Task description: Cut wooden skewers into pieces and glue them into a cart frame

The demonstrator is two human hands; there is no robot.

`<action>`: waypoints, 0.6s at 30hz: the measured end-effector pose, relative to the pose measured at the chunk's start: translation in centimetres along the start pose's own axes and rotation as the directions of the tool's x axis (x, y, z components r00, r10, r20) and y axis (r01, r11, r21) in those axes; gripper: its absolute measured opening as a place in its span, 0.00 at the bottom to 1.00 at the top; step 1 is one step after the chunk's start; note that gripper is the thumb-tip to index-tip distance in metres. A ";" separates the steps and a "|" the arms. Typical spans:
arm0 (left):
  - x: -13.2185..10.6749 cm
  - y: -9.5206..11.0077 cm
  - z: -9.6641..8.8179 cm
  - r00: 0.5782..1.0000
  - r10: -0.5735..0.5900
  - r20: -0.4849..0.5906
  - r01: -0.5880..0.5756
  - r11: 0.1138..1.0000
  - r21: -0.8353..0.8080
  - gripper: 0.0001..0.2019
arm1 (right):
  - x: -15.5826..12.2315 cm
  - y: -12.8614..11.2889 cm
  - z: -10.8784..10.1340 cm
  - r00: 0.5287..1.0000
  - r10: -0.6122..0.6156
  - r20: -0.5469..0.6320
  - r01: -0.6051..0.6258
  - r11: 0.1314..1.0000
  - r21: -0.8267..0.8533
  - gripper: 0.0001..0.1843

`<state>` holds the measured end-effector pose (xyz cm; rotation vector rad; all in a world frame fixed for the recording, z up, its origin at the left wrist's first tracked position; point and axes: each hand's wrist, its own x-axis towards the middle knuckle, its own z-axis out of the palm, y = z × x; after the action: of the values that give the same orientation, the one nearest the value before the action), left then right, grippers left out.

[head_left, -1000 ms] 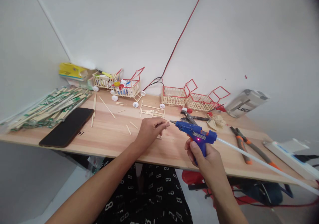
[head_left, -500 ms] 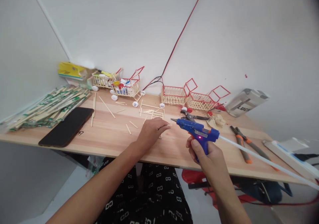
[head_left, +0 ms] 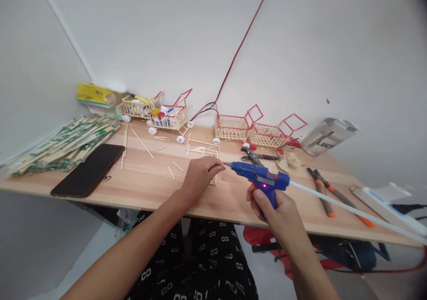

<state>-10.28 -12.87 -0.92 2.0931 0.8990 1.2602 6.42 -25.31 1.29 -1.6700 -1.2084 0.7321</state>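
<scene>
My right hand (head_left: 271, 204) is wrapped round the handle of a blue hot glue gun (head_left: 256, 175), whose small red light is lit. A long translucent glue stick (head_left: 336, 204) runs out of its back. The nozzle points left, right at the fingertips of my left hand (head_left: 202, 175). That hand is closed in a pinch on a short wooden stick, almost wholly hidden by the fingers. Just beyond it lie cut wooden sticks (head_left: 203, 142), some laid out as a frame. Part of a small stick frame (head_left: 214, 180) shows under my left fingers.
Small stick-built carts with red handles, such as this one (head_left: 233, 126), line the wall. Wrapped chopsticks (head_left: 66, 148) and a black phone (head_left: 88, 170) lie at left. Cutting pliers (head_left: 253, 155), orange-handled pliers (head_left: 325, 197), a power strip (head_left: 387, 211) and a bag (head_left: 328, 137) are at right.
The glue gun in my right hand has moved slightly left and down, bringing its nozzle to my left fingertips. My left hand keeps its pinch and has barely moved.
</scene>
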 end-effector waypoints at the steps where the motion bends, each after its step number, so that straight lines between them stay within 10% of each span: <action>1: 0.0 -0.1 0.0 0.999 0.037 0.010 -0.038 0.999 0.026 0.04 | 0.1 0.0 0.0 1.000 -0.005 -0.012 0.005 1.000 -0.003 0.25; 18: 0.1 0.3 -0.3 0.972 -0.230 0.054 0.236 0.948 -0.213 0.05 | -0.2 0.2 -1.4 0.996 -0.076 -0.052 0.084 0.982 0.168 0.19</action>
<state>-10.41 -12.91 -0.54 1.7730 0.9207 1.1455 7.62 -25.97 1.64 -1.4816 -1.1415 0.7233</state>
